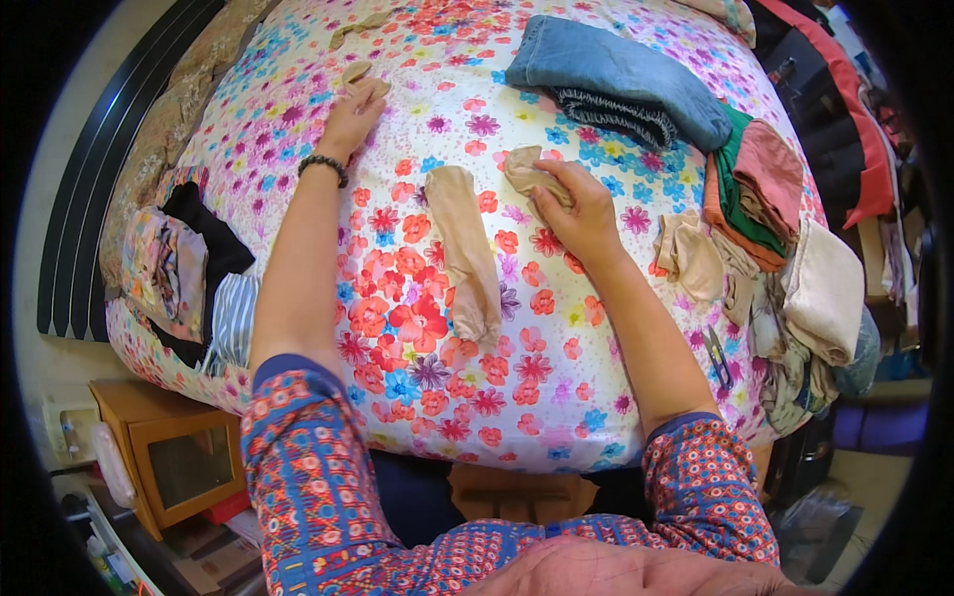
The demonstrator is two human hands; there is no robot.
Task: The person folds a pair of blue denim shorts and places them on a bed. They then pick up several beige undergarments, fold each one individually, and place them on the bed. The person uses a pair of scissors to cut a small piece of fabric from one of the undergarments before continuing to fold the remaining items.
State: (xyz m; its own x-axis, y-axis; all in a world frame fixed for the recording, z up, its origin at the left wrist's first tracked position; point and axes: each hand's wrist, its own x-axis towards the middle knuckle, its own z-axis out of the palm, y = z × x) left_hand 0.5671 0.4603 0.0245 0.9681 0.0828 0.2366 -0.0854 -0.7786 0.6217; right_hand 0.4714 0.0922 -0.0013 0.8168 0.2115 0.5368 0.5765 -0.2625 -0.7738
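Note:
One beige sock (465,253) lies stretched flat on the flowered bedspread (417,407), between my forearms. To its right, my right hand (578,211) has thumb and fingers closed on a second, bunched beige sock (523,171). My left hand (353,117), a dark beaded bracelet at its wrist, reaches farther up the bed. Its fingers close on the near end of another small beige sock (360,72); its grip is partly hidden. A further beige piece (358,28) lies beyond that hand, close to the top of the view.
Folded blue jeans (616,79) lie at the far right. Nearer stand stacked green and pink clothes (760,184), beige socks (691,256) and a cream folded cloth (823,288). Small dark-handled scissors (717,358) rest by the right edge. Folded clothes (169,268) sit at left, above a wooden cabinet (184,462).

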